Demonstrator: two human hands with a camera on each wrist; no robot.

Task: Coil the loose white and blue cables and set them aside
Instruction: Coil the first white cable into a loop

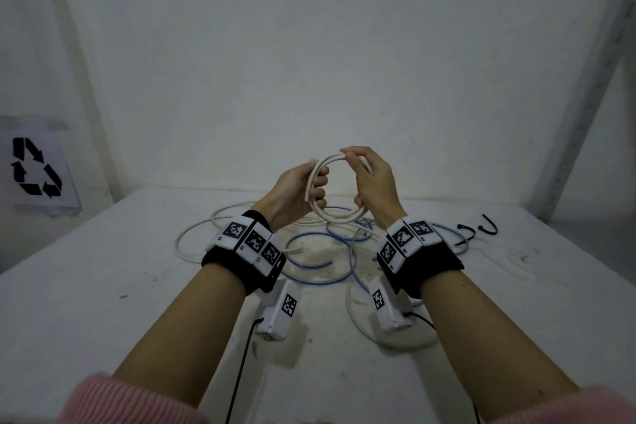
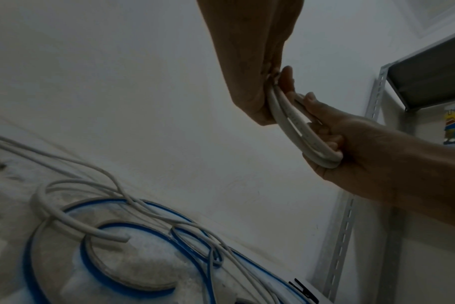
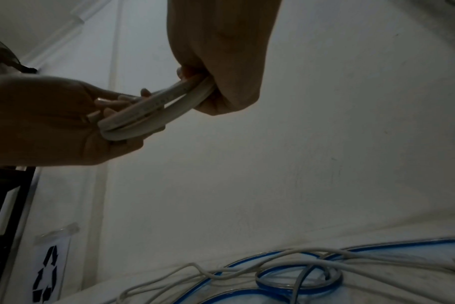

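Observation:
A thick white cable coil [image 1: 339, 218] of a few loops is held upright in the air over the table [image 1: 103, 286]. My left hand [image 1: 309, 188] grips its left side, fingers curled round the strands, with a cut end sticking out by the palm. My right hand [image 1: 358, 175] pinches the top right of the coil. The left wrist view shows the coil [image 2: 294, 123] between my left hand [image 2: 255, 82] and right hand [image 2: 351, 148]. Seen from the right wrist, both hands hold the coil [image 3: 148, 111]. A loose blue cable [image 1: 320, 280] and thin white cables [image 1: 178, 244] lie tangled below.
Two black hooks [image 1: 488, 225] lie at the table's far right. A recycling sign [image 1: 36, 167] hangs on the left wall. A slotted metal shelf upright [image 1: 585, 113] stands at the right. A white wall backs the table. Another white cable loop [image 1: 406, 344] lies under my right wrist.

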